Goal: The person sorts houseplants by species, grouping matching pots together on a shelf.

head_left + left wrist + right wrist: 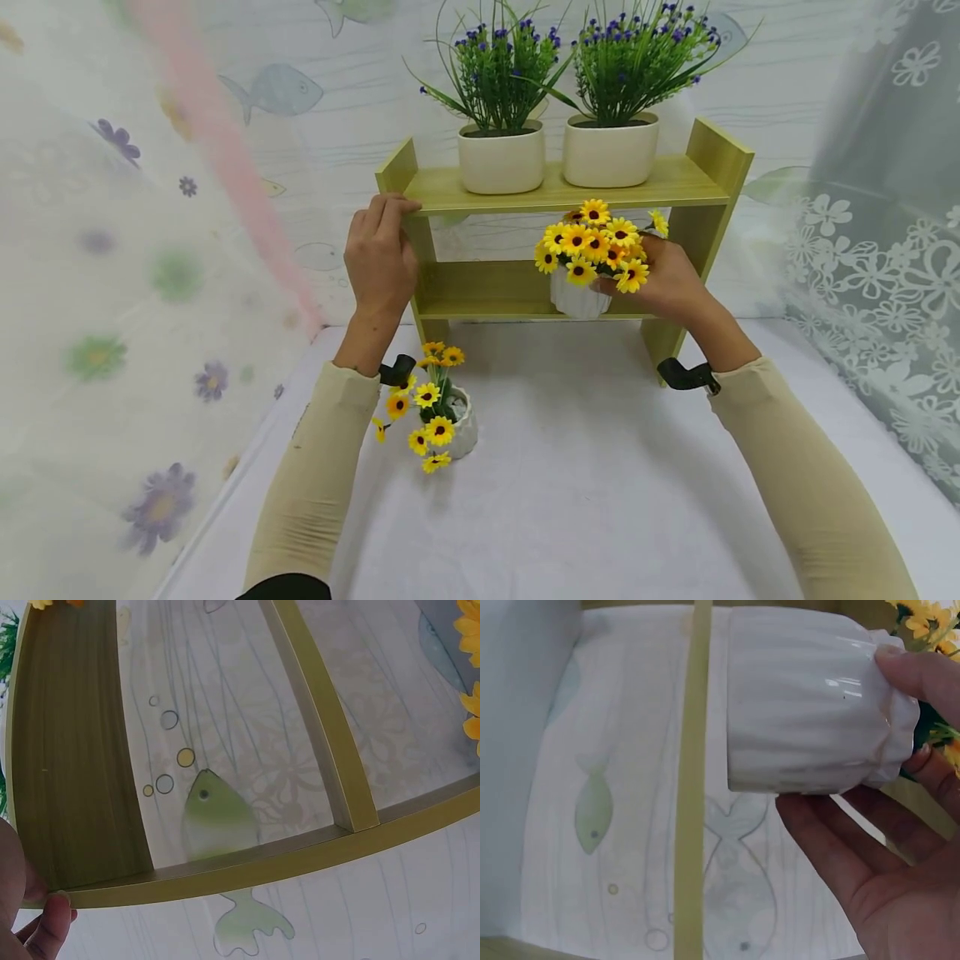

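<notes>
My right hand [667,279] grips the rim of a white fluted flowerpot [579,293] with yellow artificial sunflowers [596,242]. In the head view this pot is in front of the lower board [487,287] of a wooden shelf. The right wrist view shows the pot's ribbed side [802,705], with the thumb on its rim and fingers beneath; whether it touches the board I cannot tell. My left hand [381,254] holds the left end of the upper board [442,190]. In the left wrist view, its fingertips [54,915] curl round the shelf's edge [225,874].
Two cream planters [501,158] [611,152] with grassy purple-flowered plants stand on the upper board. Another white pot [465,425] of yellow sunflowers leans left on the white-covered table [555,500], near my left forearm. Patterned curtains [885,250] hang around the sides and back.
</notes>
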Motion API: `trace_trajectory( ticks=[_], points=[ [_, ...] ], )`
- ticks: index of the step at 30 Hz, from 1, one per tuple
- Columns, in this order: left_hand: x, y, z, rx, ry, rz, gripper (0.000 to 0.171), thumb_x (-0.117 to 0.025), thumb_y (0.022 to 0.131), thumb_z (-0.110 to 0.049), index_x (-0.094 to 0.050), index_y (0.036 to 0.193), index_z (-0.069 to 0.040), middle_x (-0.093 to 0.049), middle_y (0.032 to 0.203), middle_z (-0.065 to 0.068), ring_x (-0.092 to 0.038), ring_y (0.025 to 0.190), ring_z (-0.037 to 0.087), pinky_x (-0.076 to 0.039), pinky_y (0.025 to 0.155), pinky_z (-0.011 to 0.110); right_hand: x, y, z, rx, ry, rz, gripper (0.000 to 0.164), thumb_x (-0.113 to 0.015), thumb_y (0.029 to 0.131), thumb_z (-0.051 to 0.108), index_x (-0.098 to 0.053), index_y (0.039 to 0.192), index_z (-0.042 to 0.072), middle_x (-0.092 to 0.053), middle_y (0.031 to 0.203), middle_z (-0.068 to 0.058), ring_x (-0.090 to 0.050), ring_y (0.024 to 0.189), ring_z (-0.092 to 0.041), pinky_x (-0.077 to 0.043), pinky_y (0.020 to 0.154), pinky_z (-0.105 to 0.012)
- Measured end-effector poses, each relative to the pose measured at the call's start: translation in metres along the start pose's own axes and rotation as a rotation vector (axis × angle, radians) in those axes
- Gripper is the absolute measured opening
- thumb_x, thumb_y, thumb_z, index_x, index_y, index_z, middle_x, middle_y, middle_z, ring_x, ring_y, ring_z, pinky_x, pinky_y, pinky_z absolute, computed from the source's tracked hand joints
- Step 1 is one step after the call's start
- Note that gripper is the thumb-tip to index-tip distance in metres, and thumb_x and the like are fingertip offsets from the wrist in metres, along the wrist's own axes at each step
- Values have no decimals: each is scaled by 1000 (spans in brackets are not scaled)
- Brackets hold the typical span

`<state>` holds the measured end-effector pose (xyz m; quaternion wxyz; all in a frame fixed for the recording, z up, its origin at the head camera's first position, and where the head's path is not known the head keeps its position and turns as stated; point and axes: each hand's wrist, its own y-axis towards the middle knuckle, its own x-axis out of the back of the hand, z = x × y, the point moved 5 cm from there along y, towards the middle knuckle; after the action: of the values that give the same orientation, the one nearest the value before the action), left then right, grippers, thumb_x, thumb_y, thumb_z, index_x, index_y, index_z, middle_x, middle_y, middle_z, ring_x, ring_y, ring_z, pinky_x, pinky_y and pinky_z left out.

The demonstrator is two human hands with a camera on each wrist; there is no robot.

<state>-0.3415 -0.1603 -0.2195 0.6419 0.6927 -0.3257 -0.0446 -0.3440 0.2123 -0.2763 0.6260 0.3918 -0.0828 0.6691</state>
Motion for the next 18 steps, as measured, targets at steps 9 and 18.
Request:
trace_trajectory(
  ticks=[9,18],
  points=[
    [0,0,0,0,-5,-4,31,-47,104,5,-74,115,-5,-71,124,10,-65,105,35,-58,95,45,-4,13,-10,-46,-21,0,79,-87,85,49,-57,148,10,-66,140,-14,-60,128,-36,-47,111,-60],
    [-2,0,1,2,-4,-8,33,-46,103,6,-74,115,-5,-71,123,10,-66,104,35,-58,93,46,-12,17,-15,-76,66,-3,81,-87,87,46,-52,152,12,-62,144,-12,-56,131,-32,-42,116,-60]
  ],
)
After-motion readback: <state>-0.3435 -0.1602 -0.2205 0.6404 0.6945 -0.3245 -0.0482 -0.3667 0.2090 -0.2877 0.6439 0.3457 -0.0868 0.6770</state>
